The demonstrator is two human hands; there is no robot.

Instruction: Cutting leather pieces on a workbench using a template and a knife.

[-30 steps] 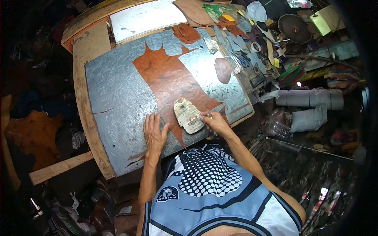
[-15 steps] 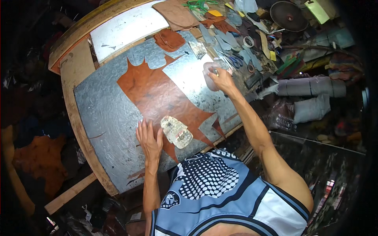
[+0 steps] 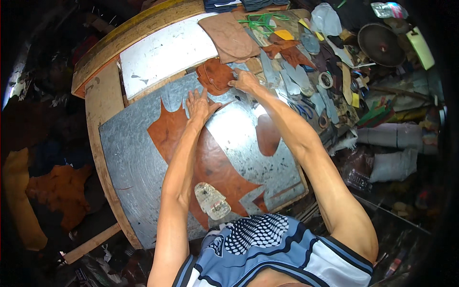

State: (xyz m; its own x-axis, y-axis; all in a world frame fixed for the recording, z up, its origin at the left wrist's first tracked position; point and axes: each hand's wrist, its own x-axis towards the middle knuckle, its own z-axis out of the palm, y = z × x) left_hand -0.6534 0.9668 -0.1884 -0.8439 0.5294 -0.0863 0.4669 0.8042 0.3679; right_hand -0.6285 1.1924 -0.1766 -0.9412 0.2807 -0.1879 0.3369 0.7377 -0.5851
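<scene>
A large brown leather hide [image 3: 210, 162] lies spread on a grey metal sheet [image 3: 129, 158] on the wooden table. My left hand [image 3: 200, 106] presses flat, fingers apart, on the hide's far edge. My right hand [image 3: 245, 80] reaches just beyond it and pinches something small at the edge of a small brown leather piece [image 3: 215, 75]; what it holds is too small to tell. A pale worn sole-shaped pattern [image 3: 212, 201] rests on the hide near my body. An oval brown cut piece [image 3: 267, 136] lies on the metal sheet under my right forearm.
A white board [image 3: 162, 55] and a tan leather piece [image 3: 229, 36] lie at the far side. Grey and brown cut shapes, tape rolls and tools crowd the right edge [image 3: 311, 81]. A round dark disc [image 3: 381, 45] stands far right. Leather scraps [image 3: 57, 191] lie on the floor at left.
Both hands have moved away from the sole pattern near my body to the far edge of the hide. The right hand passed the oval piece and now touches the small brown piece.
</scene>
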